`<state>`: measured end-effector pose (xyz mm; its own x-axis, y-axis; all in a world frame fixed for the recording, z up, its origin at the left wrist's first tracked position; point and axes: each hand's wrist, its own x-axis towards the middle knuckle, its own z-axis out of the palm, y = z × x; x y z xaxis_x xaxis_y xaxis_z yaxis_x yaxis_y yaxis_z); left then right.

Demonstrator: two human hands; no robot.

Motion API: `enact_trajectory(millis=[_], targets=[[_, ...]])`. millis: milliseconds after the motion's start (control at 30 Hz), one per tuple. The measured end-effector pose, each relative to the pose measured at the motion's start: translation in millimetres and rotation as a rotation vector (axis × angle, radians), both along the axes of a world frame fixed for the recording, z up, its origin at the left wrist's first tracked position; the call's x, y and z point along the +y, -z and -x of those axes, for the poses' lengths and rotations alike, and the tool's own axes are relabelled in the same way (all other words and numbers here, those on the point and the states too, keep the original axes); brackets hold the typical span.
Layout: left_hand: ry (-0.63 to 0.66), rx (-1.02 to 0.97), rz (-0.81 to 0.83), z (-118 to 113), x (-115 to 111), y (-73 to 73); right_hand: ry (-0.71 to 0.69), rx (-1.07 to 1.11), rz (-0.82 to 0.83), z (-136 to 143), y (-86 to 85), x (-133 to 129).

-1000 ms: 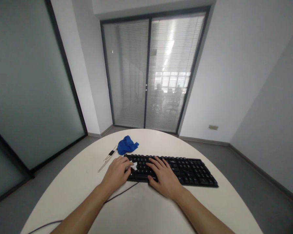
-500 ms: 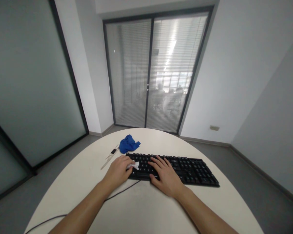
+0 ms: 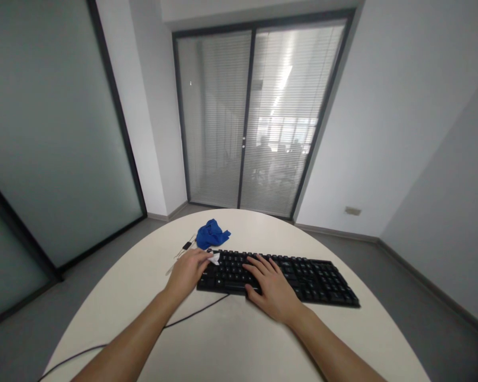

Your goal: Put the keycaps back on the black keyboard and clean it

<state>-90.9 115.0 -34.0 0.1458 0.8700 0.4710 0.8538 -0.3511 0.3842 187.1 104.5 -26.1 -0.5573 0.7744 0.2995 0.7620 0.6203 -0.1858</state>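
A black keyboard (image 3: 314,281) lies across the round table in front of me. My left hand (image 3: 188,269) is closed on a small white tissue (image 3: 214,259) over the keyboard's upper left keys. Fingers spread, my right hand (image 3: 270,289) rests flat on the middle of the keyboard, its thumb by the near edge. Just beyond the keyboard's left end sits a crumpled blue cloth (image 3: 212,234). Beside it, partly behind my left hand, is a thin light-coloured tool with a black piece (image 3: 187,245); I cannot make out its kind.
The pale round table (image 3: 239,339) fills the lower view. A dark cable (image 3: 197,313) runs from the keyboard's near side under my left forearm toward the table's left edge. Glass doors with blinds (image 3: 242,132) stand beyond the table.
My left hand has moved left and slightly away from me with the tissue, uncovering the keyboard's near left corner. My right hand has stayed in place on the keys.
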Motion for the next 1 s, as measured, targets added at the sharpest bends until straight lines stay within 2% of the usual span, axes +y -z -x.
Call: enact_trajectory(millis=[133,567,667,800,900,1000], targets=[[-0.012,-0.020,0.086,0.2,-1.1,-3.2,0.004,0.004,0.004,0.3,-0.1,0.3],[-0.083,0.005,0.171,-6.3,-13.3,-20.7,0.003,-0.013,0.027,-0.3,1.2,0.1],[-0.118,0.011,0.167,-6.8,-13.7,-19.3,-0.006,-0.017,0.028,-0.5,0.0,-0.6],[-0.212,-0.061,0.084,-3.5,-7.9,-9.3,-0.010,-0.008,0.007,-0.9,0.5,-0.5],[-0.095,-0.154,0.012,1.1,-1.0,-0.5,-0.012,-0.006,-0.003,-1.4,1.5,0.6],[-0.003,-0.157,0.034,3.0,2.7,3.1,-0.007,-0.014,-0.003,-1.3,2.2,2.0]])
